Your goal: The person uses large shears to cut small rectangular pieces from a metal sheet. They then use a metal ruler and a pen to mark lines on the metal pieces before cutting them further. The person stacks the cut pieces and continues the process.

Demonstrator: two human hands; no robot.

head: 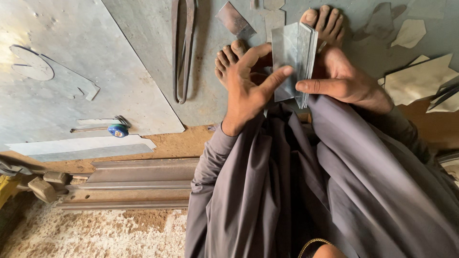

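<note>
Grey cloth [306, 191] over the person's knees filled the foreground of the head view. Above it, the left hand [246, 83] and the right hand [342, 81] together held a stack of thin metal sheets [294, 59] upright between them, fingers closed around its edges, just above the bare feet. Long metal shears [183, 52] lay on the sheet-metal floor [143, 91] to the left, and a small blue tape measure [117, 130] sat farther left.

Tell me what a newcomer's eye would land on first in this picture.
First, the stack of thin metal sheets held upright at top centre, the left hand pressing its front and the right hand gripping its edge, with bare toes just behind. Next, the long metal shears lying on the big grey sheet to the left, and a small blue tape measure near that sheet's lower edge.
</note>
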